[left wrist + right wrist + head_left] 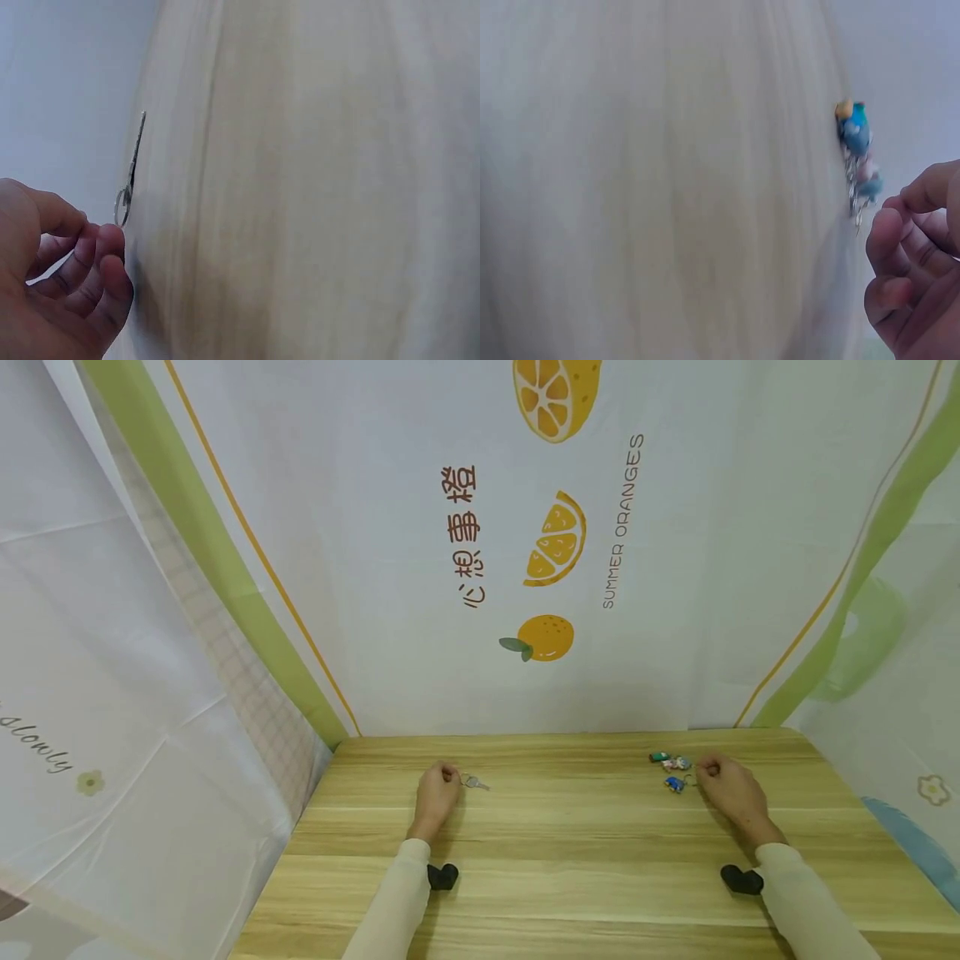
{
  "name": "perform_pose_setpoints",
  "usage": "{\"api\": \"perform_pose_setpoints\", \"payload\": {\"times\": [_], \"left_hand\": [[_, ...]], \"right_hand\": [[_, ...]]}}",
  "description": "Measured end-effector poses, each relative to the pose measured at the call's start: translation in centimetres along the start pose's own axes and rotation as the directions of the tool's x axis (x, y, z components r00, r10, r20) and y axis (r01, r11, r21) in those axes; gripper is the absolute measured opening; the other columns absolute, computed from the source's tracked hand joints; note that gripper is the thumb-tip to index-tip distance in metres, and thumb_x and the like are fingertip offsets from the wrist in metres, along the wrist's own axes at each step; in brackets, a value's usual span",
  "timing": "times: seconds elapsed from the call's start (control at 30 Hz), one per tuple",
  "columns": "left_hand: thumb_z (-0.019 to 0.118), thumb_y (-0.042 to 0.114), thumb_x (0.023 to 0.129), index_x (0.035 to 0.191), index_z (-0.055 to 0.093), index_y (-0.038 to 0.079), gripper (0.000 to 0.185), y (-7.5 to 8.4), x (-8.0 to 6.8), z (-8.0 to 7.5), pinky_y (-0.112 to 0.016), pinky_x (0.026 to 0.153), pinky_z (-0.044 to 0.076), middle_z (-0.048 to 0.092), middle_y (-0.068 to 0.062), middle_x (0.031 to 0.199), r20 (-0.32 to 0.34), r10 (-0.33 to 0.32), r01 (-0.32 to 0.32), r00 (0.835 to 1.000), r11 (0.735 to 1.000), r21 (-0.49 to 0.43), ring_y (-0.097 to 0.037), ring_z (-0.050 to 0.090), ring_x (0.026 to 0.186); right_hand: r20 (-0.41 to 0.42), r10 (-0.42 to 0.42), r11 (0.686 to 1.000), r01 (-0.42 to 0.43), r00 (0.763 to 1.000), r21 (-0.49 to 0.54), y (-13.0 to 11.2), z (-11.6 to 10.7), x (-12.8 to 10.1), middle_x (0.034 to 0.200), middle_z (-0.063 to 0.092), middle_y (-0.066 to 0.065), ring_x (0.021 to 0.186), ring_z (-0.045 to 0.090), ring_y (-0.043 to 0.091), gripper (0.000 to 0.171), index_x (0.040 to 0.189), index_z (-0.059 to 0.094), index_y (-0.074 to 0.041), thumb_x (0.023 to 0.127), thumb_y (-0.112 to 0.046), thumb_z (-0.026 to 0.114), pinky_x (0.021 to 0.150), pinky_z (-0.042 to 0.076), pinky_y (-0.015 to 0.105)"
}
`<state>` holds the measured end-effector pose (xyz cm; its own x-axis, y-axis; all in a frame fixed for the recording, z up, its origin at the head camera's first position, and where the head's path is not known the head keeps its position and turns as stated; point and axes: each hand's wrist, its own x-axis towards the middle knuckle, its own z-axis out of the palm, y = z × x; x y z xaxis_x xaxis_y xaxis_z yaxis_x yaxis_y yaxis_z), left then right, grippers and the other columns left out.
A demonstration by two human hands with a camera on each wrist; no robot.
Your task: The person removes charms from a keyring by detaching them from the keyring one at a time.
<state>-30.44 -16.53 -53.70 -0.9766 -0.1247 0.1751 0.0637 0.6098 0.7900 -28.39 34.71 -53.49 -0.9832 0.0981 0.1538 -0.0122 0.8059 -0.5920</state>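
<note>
Key [476, 782] lies left of charms [673, 770] on table [570, 860].

Left hand [436, 791] at key [476, 782], wooden table [570, 860].

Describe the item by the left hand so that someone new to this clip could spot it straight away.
On the wooden table, go to the far left part, where the left hand lies with curled fingers. At its fingertips is a small silver key on a ring. It is plain bare metal, unlike the colourful charms near the right hand.
</note>
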Motion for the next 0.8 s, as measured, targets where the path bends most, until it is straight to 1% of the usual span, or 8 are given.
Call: {"api": "perform_pose_setpoints", "payload": {"times": [0.07,0.17,0.3,0.4,0.5,0.63,0.7,0.8], "left_hand": [[0.059,0.007,0.106,0.111,0.071,-0.004,0.017,0.1,-0.1,-0.2,-0.029,0.064,0.052,0.073,-0.016,0.098,0.005,0.014,-0.014,1.0,1.0,-0.006,-0.021,0.065,0.079],[0.059,0.009,0.108,0.117,0.071,-0.005,0.021,0.5,-0.1,-0.4,-0.03,0.064,0.053,0.074,-0.016,0.101,0.014,0.047,-0.046,0.999,0.999,-0.01,-0.022,0.067,0.084],[0.058,0.013,0.11,0.122,0.071,-0.004,0.025,1.2,0.0,-0.7,-0.035,0.075,0.059,0.075,-0.015,0.107,0.024,0.072,-0.072,0.997,0.997,0.002,-0.024,0.07,0.095],[0.057,0.014,0.111,0.125,0.071,-0.002,0.026,1.9,0.0,-0.8,-0.038,0.079,0.06,0.074,-0.014,0.11,0.038,0.093,-0.094,0.995,0.995,0.024,-0.024,0.07,0.097],[0.057,0.014,0.111,0.125,0.071,-0.002,0.025,2.7,-0.1,-1.0,-0.037,0.076,0.058,0.073,-0.013,0.11,0.052,0.143,-0.147,0.988,0.986,0.077,-0.023,0.068,0.094],[0.06,0.013,0.11,0.125,0.072,-0.002,0.025,3.7,-0.2,-1.1,-0.036,0.076,0.059,0.072,-0.011,0.11,0.069,0.225,-0.233,0.972,0.96,0.153,-0.023,0.068,0.097],[0.061,0.014,0.109,0.126,0.072,-0.001,0.025,4.2,-0.2,-1.1,-0.037,0.08,0.06,0.072,-0.011,0.112,0.076,0.269,-0.279,0.96,0.941,0.192,-0.024,0.069,0.1],[0.065,0.015,0.107,0.127,0.072,-0.001,0.027,4.7,-0.1,-1.0,-0.042,0.086,0.061,0.073,-0.013,0.112,0.084,0.357,-0.366,0.93,0.892,0.264,-0.028,0.069,0.103]], "right_hand": [[-0.003,-0.018,1.0,0.018,1.0,0.016,-0.7,0.2,0.0,0.105,0.074,0.019,0.087,0.067,0.026,0.035,0.122,0.07,0.003,0.107,-0.025,0.054,0.068,0.048,0.031],[0.008,-0.053,0.998,0.052,0.999,0.042,-1.8,0.5,0.0,0.105,0.073,0.018,0.084,0.064,0.021,0.033,0.123,0.069,0.005,0.107,-0.021,0.056,0.068,0.046,0.029],[0.033,-0.119,0.991,0.117,0.992,0.072,-3.4,0.9,0.2,0.105,0.073,0.019,0.08,0.063,0.017,0.032,0.124,0.068,0.008,0.107,-0.018,0.06,0.06,0.047,0.027],[0.034,-0.169,0.984,0.167,0.985,0.07,-4.6,1.2,0.4,0.107,0.074,0.019,0.08,0.066,0.019,0.028,0.123,0.069,0.006,0.107,-0.016,0.062,0.059,0.049,0.027],[0.017,-0.221,0.974,0.22,0.975,0.053,-5.8,1.6,0.6,0.109,0.075,0.018,0.088,0.071,0.024,0.025,0.122,0.069,0.003,0.106,-0.014,0.061,0.068,0.055,0.033],[0.023,-0.274,0.96,0.273,0.961,0.058,-7.4,2.2,0.7,0.12,0.073,0.021,0.103,0.072,0.035,0.029,0.128,0.067,0.004,0.108,-0.016,0.06,0.083,0.06,0.05],[0.041,-0.293,0.955,0.291,0.955,0.055,-8.1,2.5,0.8,0.129,0.069,0.025,0.11,0.07,0.042,0.035,0.135,0.063,0.005,0.109,-0.018,0.06,0.09,0.06,0.057],[0.057,-0.32,0.947,0.32,0.946,0.008,-9.0,2.8,1.0,0.145,0.059,0.03,0.127,0.06,0.05,0.045,0.145,0.055,0.005,0.109,-0.022,0.061,0.103,0.053,0.065]]}}
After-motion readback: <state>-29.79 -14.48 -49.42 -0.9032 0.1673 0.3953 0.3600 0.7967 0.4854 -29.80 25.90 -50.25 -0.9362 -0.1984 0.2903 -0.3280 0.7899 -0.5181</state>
